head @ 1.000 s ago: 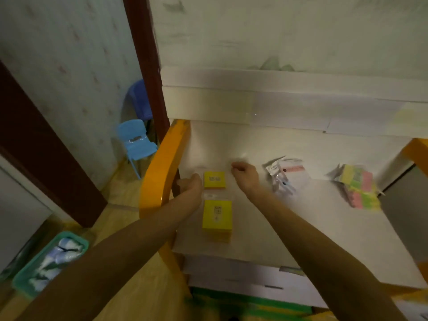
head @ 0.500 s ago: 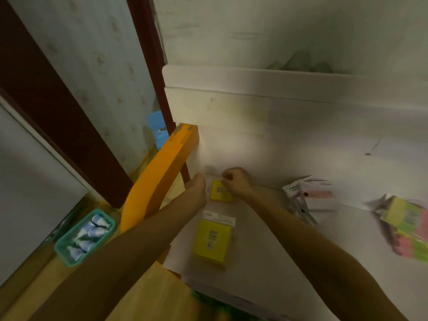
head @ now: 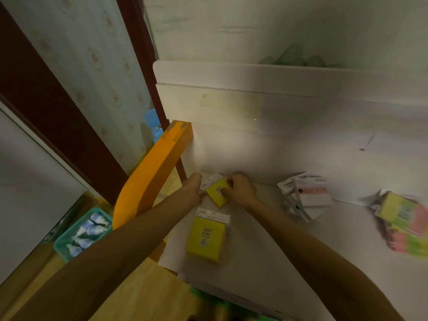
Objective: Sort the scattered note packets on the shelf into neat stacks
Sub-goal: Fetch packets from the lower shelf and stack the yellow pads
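Grip: your left hand [head: 193, 189] and right hand [head: 240, 191] pinch the small yellow packet [head: 217, 192], tilted, in the shelf [head: 278, 251] corner.
Technique: square it, then stack it on the larger yellow packet [head: 206, 239].

Dim indoor light, soft glow on the back panel, blurred right edge, wide-angle bending at edges
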